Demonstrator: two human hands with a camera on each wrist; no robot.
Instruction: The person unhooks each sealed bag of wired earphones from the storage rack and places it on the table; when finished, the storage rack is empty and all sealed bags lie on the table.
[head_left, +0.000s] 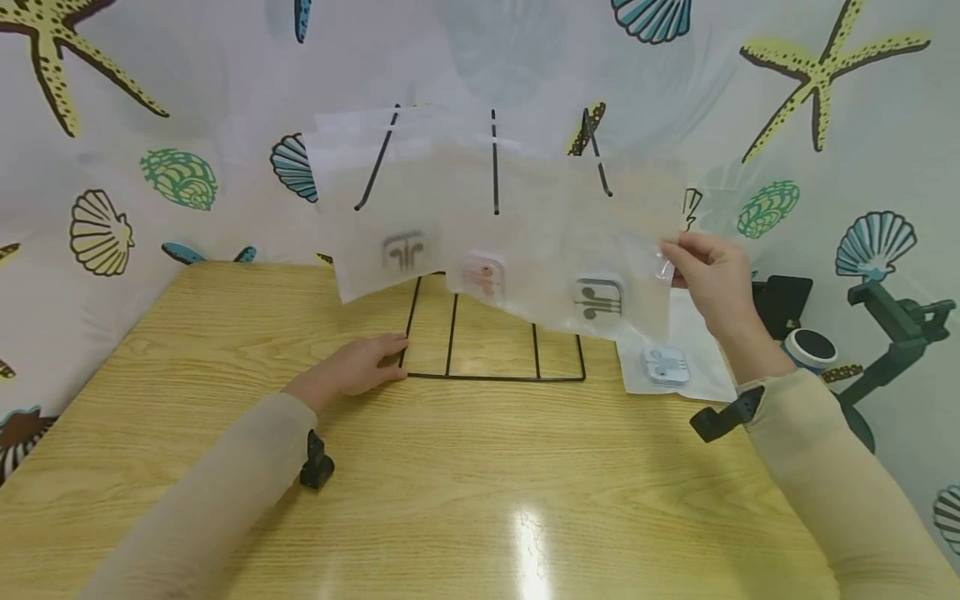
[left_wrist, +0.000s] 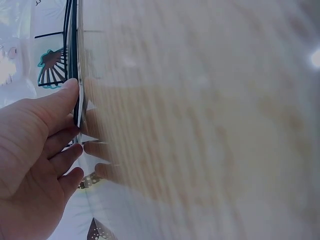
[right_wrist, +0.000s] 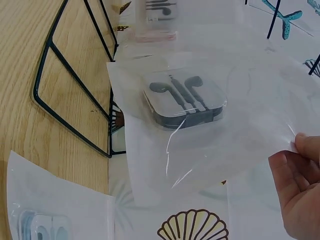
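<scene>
Tabletop (head_left: pixel 225 308) offers open room out to its left edge. Next, the left hand (head_left: pixel 356 365) touches the left front corner of the wire rack (head_left: pixel 517 379), fingers loosely bent. Above the base, the left bag (head_left: pixel 352 237) and middle bag (head_left: pixel 525 229), both with earphones, seem already hung; the right bag (head_left: pixel 637 233) overlaps the right hook (head_left: pixel 602 177), but how securely I cannot tell. The right hand (head_left: pixel 712 279) pinches this bag's outer edge. Below it, another bag (head_left: pixel 705 379) lies flat, apparently still unhung. A jar (head_left: pixel 813 350) and stand (head_left: pixel 896 342) limit room farther right.
</scene>
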